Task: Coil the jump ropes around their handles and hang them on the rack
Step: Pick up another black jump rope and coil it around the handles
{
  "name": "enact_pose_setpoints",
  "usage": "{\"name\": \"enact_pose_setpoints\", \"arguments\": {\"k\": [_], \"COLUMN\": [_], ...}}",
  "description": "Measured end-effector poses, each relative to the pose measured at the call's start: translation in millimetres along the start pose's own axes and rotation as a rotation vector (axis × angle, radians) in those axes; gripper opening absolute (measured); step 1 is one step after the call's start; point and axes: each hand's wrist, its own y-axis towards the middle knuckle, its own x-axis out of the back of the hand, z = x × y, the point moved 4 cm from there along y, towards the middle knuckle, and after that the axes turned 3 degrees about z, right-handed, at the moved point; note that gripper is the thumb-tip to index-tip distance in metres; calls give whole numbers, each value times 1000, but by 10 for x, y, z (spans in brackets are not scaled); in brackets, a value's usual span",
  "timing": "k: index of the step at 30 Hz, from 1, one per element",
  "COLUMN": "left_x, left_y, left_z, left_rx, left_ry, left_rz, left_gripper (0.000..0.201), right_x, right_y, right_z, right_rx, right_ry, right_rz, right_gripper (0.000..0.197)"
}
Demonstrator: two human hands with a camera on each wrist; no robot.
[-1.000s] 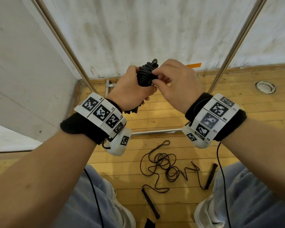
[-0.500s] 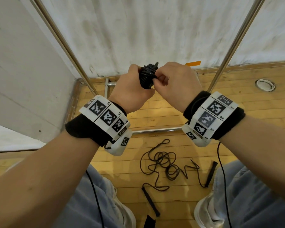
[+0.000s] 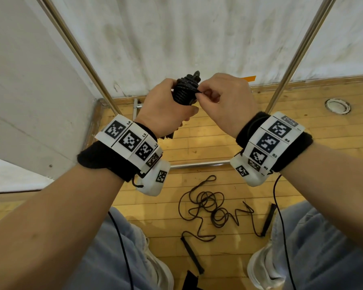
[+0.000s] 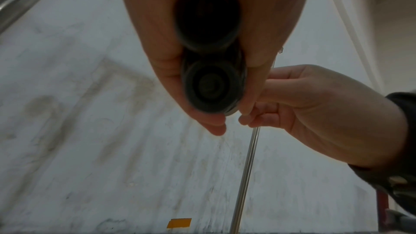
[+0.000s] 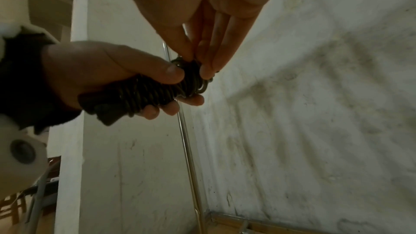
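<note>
A black jump rope, coiled tightly round its two handles (image 3: 184,91), is held upright at chest height between the rack's two posts. My left hand (image 3: 166,107) grips the bundle (image 5: 144,93) round its lower part; both handle butts (image 4: 213,88) face the left wrist camera. My right hand (image 3: 222,99) pinches the top turns of the coil (image 5: 195,67) with thumb and fingertips. A small loop of rope (image 3: 196,75) sticks up above the bundle. A second black jump rope (image 3: 214,208) lies uncoiled on the floor between my feet, its handles (image 3: 192,256) apart.
Two slanted metal rack posts (image 3: 80,51) (image 3: 302,51) rise on either side of my hands, and a low crossbar (image 3: 197,164) runs over the wooden floor. A white wall stands behind and to the left. A round floor fitting (image 3: 337,105) sits at the right.
The hands and bundle have shifted only slightly. My right fingers have kept working at the top turns of the coil, and the small loop shows above the bundle again.
</note>
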Motion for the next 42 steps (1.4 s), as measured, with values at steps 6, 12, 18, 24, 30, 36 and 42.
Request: {"name": "enact_pose_setpoints", "arguments": {"k": [6,12,18,24,30,36,42], "left_x": [-15,-2,-15,-28,-19,-26,-34], "left_y": [-8,19,21,-6,-4,-22,-26], "left_z": [38,58,74,34,21,-21,-30], "left_rx": [-3,-6,-28,-57,-65,-88,12], "left_ry": [-99,-210,-263,-332,-333,-389,-525], "left_rz": [8,66,163,192,106,107,69], "left_gripper": [49,41,27,15,23,24,40], "right_x": [-10,-5,30,32,-68,-11,-14], "right_y": [-10,10,52,-5,-100,-74,-100], "right_z": [15,-11,-51,-60,6,37,70], "right_rx": [-30,-61,-73,-76,-63,-21,63], "right_ry": [1,-15,41,59,146,111,124], "right_rz": [26,151,234,171,115,20,-20], "right_gripper": [14,8,4,11,26,17,21]}}
